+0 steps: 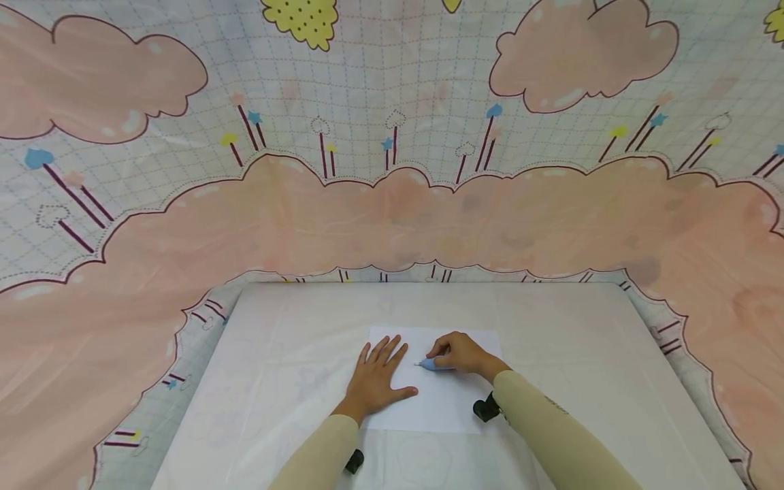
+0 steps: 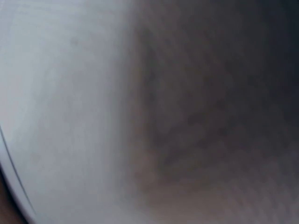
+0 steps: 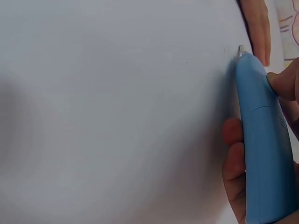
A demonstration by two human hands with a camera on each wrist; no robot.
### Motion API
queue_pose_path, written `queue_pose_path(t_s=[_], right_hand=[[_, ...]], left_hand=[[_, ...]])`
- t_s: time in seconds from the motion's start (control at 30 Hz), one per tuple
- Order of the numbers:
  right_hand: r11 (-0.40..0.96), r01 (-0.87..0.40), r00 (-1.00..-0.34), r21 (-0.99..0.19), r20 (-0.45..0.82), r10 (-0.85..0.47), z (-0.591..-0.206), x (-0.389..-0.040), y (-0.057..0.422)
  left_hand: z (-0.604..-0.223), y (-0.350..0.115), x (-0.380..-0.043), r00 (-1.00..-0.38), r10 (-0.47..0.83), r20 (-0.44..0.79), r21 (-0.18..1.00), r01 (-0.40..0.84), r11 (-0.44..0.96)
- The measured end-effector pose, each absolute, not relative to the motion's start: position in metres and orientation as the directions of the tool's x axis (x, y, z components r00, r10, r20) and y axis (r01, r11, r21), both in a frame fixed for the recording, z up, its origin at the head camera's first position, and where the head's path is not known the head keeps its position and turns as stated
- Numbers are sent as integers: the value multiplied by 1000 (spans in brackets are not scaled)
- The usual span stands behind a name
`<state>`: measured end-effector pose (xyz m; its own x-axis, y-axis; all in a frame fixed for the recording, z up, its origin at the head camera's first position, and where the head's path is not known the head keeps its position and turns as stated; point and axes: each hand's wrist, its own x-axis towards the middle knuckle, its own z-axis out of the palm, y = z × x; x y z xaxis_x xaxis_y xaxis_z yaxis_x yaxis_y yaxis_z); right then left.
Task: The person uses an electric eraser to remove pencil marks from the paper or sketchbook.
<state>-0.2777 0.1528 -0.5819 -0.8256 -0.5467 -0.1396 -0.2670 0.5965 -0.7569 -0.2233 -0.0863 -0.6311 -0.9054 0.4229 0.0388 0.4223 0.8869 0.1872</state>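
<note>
A white sheet of paper lies on the white-covered table. My left hand is spread flat on its left side, thumb out to the right. My right hand grips a blue electric eraser, whose slim pale tip points left toward the left hand, close over the paper. In the right wrist view the thumb presses a button on the eraser's side and curled fingers wrap its body. A few tiny specks dot the paper there. The left wrist view is blurred and dark on its right side.
The white table reaches back to a cloth backdrop printed with clouds, which also hangs down both sides. Dark camera mounts sit at both wrists, near the paper's lower edge.
</note>
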Motion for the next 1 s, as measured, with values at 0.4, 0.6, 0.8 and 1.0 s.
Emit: queue_pose_path(t_s=[0.4, 0.6, 0.8, 1.0], right_hand=[[589, -261, -823, -765, -142, -550, -585, -275, 150], [579, -282, -813, -765, -130, -568, -584, -274, 147], [566, -293, -805, -770, -120, -580, -586, -276, 143], [568, -286, -806, -772, -127, -579, -587, -276, 139]], left_hand=[[-630, -87, -222, -907, 420, 23, 202, 415, 887], [-631, -87, -223, -909, 417, 24, 194, 414, 890], [-630, -87, -222, -909, 417, 21, 199, 413, 889], [-631, -86, -223, -910, 414, 13, 194, 409, 892]])
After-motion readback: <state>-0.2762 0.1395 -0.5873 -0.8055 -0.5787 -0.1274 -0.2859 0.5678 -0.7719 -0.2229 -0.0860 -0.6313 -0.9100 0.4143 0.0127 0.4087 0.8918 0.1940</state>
